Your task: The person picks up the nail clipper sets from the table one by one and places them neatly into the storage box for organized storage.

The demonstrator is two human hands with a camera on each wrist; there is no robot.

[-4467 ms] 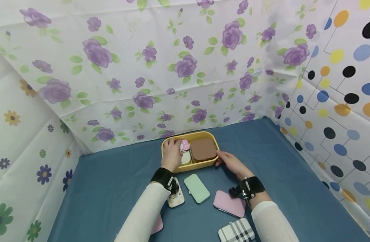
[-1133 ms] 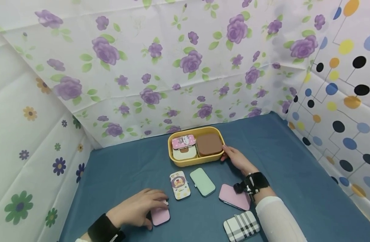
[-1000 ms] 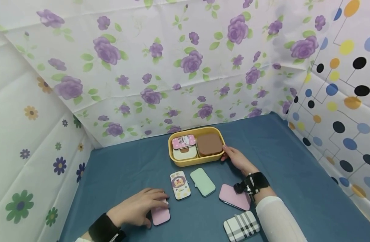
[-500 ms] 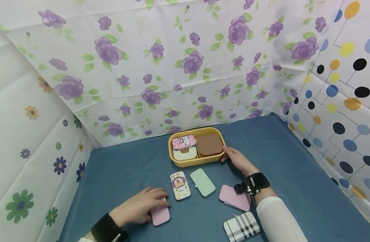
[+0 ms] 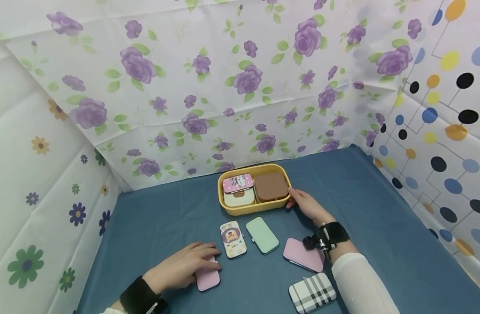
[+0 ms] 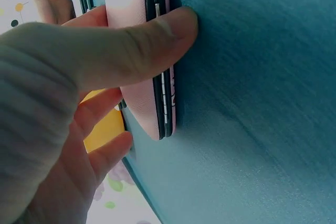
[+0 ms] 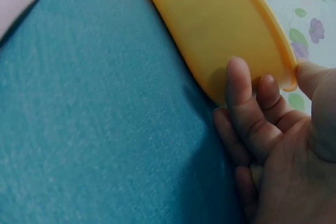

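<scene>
On the blue cloth at front left, my left hand [image 5: 183, 265] grips a small pink hinged case [image 5: 207, 278] from above. In the left wrist view, the thumb lies along the dark-edged side of this case [image 6: 131, 14], and the fingers are on its other side. My right hand [image 5: 308, 206] pinches the right end of a yellow bin [image 5: 240, 211], thumb at the rim and fingers on the outer wall [image 7: 215, 30]. Inside the bin are a brown case [image 5: 271, 186], a cream case [image 5: 239, 199] and a pink patterned case [image 5: 238, 183] resting partly over the cream one.
Between the hands lie a bear-printed case [image 5: 233, 239] and a mint green case [image 5: 262, 235]. A second pink case [image 5: 304, 254] sits beneath the right wrist, partly hidden, with a plaid case [image 5: 312, 293] nearer. Patterned cloth walls [image 5: 208, 100] enclose the back and sides.
My left hand has left the pink patterned case in the bin and moved down-left onto the pink case, where it has barely shifted this last second. The right hand stays at the bin.
</scene>
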